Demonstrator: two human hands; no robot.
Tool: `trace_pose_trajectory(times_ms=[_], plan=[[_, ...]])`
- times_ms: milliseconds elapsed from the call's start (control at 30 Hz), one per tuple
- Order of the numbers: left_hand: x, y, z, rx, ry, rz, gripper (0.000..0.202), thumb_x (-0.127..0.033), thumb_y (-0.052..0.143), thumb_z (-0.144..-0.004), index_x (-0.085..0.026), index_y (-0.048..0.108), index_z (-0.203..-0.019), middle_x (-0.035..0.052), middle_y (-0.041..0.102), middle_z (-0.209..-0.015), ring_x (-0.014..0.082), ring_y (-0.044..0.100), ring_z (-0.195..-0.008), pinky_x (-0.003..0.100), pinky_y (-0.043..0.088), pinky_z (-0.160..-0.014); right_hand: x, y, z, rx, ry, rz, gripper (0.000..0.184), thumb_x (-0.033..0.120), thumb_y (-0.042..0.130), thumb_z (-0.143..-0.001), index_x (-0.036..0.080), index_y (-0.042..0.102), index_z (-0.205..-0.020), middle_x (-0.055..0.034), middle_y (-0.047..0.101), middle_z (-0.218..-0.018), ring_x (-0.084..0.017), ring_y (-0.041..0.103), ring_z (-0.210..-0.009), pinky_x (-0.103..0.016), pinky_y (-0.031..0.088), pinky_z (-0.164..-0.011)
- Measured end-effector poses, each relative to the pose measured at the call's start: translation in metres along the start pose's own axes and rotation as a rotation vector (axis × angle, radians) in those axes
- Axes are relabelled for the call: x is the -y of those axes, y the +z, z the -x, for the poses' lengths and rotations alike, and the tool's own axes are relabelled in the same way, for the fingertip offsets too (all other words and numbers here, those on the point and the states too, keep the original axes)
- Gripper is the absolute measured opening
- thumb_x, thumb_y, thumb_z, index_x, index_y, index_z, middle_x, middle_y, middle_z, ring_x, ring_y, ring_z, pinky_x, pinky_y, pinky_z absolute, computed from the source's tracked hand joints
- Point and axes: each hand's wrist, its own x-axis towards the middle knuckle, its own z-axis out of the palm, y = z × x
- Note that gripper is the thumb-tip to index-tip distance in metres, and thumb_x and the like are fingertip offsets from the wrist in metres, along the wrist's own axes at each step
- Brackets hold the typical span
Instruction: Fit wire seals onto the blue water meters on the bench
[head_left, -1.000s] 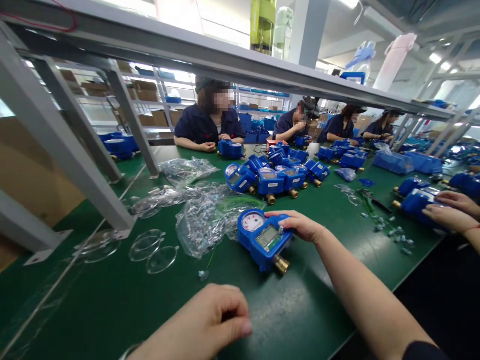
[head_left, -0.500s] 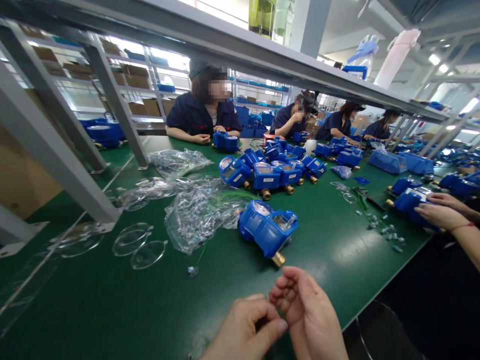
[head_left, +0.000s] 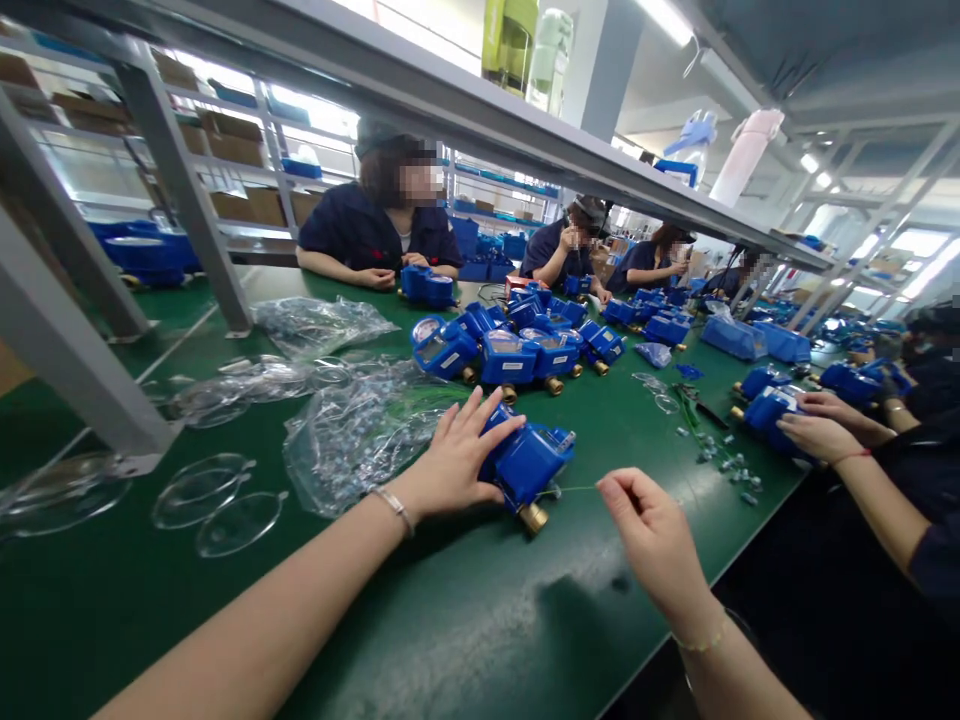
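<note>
A blue water meter (head_left: 529, 462) with a brass fitting lies on the green table (head_left: 465, 620) in front of me. My left hand (head_left: 454, 457) rests flat on the meter's left side, fingers spread over it. My right hand (head_left: 651, 538) is to the meter's right, fingers pinched on a thin wire (head_left: 577, 489) that runs from them to the meter's body.
A clear bag of small parts (head_left: 352, 435) lies left of the meter, and clear round covers (head_left: 202, 490) lie further left. Several blue meters (head_left: 517, 350) stand in the middle. A co-worker's hands (head_left: 814, 425) hold a meter at right. Other people sit across. A grey frame leg (head_left: 82, 360) stands at left.
Both hands left the near table edge, where they were together. My left hand went onto the meter. My right hand moved right and now holds a wire stretched to the meter.
</note>
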Motion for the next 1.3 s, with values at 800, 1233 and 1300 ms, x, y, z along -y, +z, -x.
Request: trace_pose_trajectory(times_ms=[800,1233,1300], plan=[[0.017,0.04,-0.008,-0.158,0.036,0.067,0.058,-0.029,0.059,-0.08,-0.033,0.035,-0.132,0.0064,0.032,-0.14,0.0323,0.017,-0.132,0.055,0.014,-0.104,0.015,0.022,-0.052,0.227,-0.432,0.74,0.02,0.028,0.043,-0.09,0.019,0.059,-0.083,-0.0027,0.053,-0.072,-0.014,0.047,-0.069,-0.028,0.037,-0.065],[0.017,0.037,-0.008,-0.14,0.043,0.043,0.059,-0.029,0.059,-0.079,-0.033,0.035,-0.133,0.0078,0.032,-0.141,0.0332,0.019,-0.131,0.056,0.018,-0.103,0.021,0.024,-0.051,0.288,-0.386,0.723,0.017,0.027,0.044,-0.09,0.019,0.058,-0.083,-0.0008,0.051,-0.073,-0.013,0.046,-0.071,-0.026,0.035,-0.064],[0.017,0.038,-0.01,-0.139,0.042,0.04,0.06,-0.029,0.059,-0.079,-0.034,0.033,-0.133,0.0075,0.03,-0.142,0.033,0.018,-0.132,0.056,0.018,-0.104,0.02,0.026,-0.05,0.307,-0.38,0.736,0.018,0.028,0.043,-0.09,0.02,0.058,-0.083,-0.0006,0.051,-0.072,-0.014,0.046,-0.07,-0.026,0.034,-0.064]])
